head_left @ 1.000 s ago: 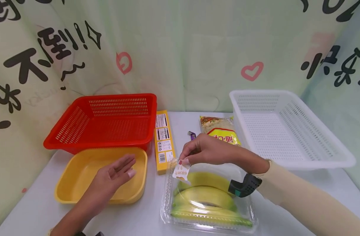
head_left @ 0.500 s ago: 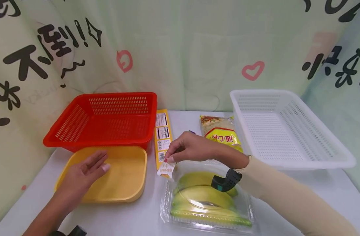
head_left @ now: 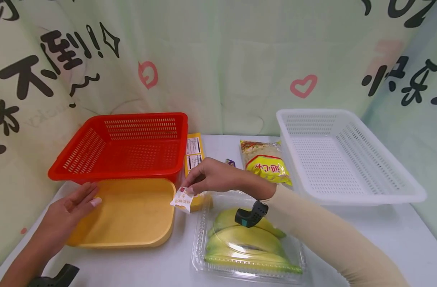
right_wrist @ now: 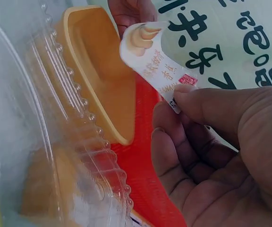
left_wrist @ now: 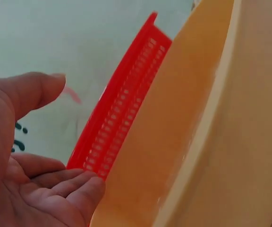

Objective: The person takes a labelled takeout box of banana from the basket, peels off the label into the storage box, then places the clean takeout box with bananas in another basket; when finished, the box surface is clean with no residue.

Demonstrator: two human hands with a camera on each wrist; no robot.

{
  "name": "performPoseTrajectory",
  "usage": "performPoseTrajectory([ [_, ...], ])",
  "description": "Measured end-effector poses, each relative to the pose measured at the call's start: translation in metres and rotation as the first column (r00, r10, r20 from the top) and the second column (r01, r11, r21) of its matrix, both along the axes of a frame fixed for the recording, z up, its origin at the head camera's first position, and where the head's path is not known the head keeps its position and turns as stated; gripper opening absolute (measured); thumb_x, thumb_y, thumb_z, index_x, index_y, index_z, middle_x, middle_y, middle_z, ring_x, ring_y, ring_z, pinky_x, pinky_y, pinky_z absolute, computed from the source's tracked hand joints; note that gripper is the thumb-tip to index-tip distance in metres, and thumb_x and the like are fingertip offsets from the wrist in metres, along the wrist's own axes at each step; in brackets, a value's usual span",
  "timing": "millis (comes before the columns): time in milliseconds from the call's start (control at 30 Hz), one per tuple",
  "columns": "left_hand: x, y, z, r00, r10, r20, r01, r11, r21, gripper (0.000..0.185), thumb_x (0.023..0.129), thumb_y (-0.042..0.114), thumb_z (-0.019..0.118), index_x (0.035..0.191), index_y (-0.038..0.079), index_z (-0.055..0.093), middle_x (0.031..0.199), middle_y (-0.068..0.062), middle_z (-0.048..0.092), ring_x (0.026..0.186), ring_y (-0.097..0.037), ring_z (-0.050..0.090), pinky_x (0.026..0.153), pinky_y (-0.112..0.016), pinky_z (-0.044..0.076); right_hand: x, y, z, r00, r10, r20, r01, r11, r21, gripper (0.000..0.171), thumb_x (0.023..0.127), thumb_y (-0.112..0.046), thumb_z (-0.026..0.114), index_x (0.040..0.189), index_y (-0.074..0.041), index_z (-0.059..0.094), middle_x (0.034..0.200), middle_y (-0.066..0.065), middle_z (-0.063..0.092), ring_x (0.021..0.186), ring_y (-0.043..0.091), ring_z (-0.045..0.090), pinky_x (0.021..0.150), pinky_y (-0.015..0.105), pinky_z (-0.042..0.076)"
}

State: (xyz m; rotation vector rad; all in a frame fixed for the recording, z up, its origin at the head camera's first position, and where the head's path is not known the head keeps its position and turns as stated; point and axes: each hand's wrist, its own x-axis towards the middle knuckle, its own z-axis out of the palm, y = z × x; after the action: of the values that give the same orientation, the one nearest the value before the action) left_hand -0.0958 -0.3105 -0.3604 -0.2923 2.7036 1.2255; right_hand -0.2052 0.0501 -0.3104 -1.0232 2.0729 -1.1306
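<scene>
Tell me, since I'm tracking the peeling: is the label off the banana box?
Off: the right hand pinches the label clear of the banana box.

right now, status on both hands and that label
Right hand pinching label, clear of banana box. Left hand open on yellow tray edge. Nothing blocking.

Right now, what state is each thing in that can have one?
Label sticker: off the box, pinched in right hand fingers.
Clear banana box: lid closed, bananas inside.
Yellow tray: holds nothing.
Red basket: holds nothing.
White basket: holds nothing.
Left hand: open, at yellow tray's edge.
</scene>
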Motion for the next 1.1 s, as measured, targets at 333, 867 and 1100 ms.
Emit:
performPoseTrajectory([
  [333,0.001,-0.025,-0.016,0.991,-0.042,-0.126,0.007,0.963,-0.269,0.102,0.088,0.052,0.065,0.155,0.013,-0.001,0.151,-0.035,0.016,0.125,-0.062,0.03,0.079,-0.058,0.049,-0.002,-0.017,-0.007,1.0,-0.006,-0.001,0.006,1.0,-0.008,0.021,0.091,-0.002,0.066,0.111,-0.001,0.072,0.09,0.002,0.069,0.075,0.017,0.061,0.075,0.039,0.057],
  [867,0.007,-0.045,-0.034,0.978,-0.186,0.094,0.207,0.919,-0.335,0.137,0.069,0.059,0.078,0.148,0.001,-0.018,0.154,-0.026,-0.019,0.129,-0.057,0.015,0.092,-0.073,0.03,0.002,-0.033,-0.014,0.997,-0.08,-0.014,0.081,0.994,0.069,0.018,0.09,-0.003,0.068,0.108,-0.003,0.074,0.087,0.0,0.068,0.077,0.015,0.06,0.069,0.026,0.056],
  [1100,0.011,-0.045,-0.034,0.971,-0.203,0.127,0.233,0.924,-0.303,0.14,0.069,0.058,0.079,0.147,0.005,-0.025,0.154,-0.029,-0.016,0.122,-0.055,0.021,0.094,-0.073,0.028,0.004,-0.038,-0.016,0.994,-0.102,-0.045,0.105,0.991,0.083,0.018,0.091,-0.002,0.067,0.108,-0.003,0.074,0.089,0.001,0.07,0.078,0.015,0.06,0.069,0.023,0.056],
])
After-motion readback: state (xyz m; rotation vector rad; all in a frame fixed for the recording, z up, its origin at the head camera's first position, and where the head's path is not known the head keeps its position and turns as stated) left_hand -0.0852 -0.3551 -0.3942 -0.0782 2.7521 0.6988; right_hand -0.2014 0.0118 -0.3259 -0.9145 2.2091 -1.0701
